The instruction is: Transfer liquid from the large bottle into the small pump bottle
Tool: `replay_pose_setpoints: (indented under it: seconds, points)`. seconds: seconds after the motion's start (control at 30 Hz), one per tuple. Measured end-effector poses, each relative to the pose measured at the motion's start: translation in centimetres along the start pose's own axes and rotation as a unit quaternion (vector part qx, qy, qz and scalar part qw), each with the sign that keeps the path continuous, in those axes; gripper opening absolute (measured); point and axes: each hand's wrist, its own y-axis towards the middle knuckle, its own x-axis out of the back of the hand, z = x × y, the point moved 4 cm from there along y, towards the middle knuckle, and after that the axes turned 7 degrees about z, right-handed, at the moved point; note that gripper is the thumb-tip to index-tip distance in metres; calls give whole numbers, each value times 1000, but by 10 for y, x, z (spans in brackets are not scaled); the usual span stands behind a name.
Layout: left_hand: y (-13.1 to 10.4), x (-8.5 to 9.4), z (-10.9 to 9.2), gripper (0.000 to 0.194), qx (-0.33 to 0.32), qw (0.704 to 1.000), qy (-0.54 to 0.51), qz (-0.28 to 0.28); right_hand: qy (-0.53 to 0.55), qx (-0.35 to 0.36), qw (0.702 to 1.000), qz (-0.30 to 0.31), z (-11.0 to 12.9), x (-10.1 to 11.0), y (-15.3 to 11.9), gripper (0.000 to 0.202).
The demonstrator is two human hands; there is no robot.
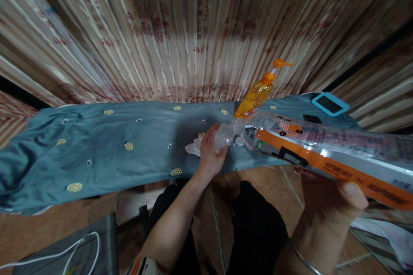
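My left hand (211, 152) is wrapped round a small clear plastic container (225, 135), its opening turned to the right. My right hand (332, 200) supports a large clear plastic bottle (322, 150) from below, thumb against its orange label. The bottle lies almost level, and its neck meets the mouth of the small container; whether liquid is passing between them I cannot tell. A crumpled white tissue (192, 148) shows just left of my left hand. Below the bottle's neck is a small white cap (239, 141).
Behind the bottle's neck stands an orange pump bottle (256, 94). A blue-framed digital display (330, 104) and a dark flat object (311, 119) are at the right end of the cloth-covered table (97, 133). Curtains (180, 30) hang behind. A white cable (48, 254) crosses a grey seat at lower left.
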Motion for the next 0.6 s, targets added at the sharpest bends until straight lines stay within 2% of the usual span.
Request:
replay_pose_setpoints:
  seconds: [0.17, 0.33, 0.47, 0.6]
  points:
    - [0, -1, 1, 58, -3, 1000, -2, -5, -1, 4, 1000, 0, -2, 3, 0, 32]
    - [0, -1, 1, 59, -1, 1000, 2, -2, -10, 1, 1000, -18, -4, 7, 0, 44]
    - [0, 0, 0, 60, 5, 1000, -1, 1, -16, -3, 1000, -11, -1, 1, 1, 53]
    - [0, 0, 0, 59, 1, 1000, -3, 0, -7, 1, 1000, -11, 1, -2, 1, 53]
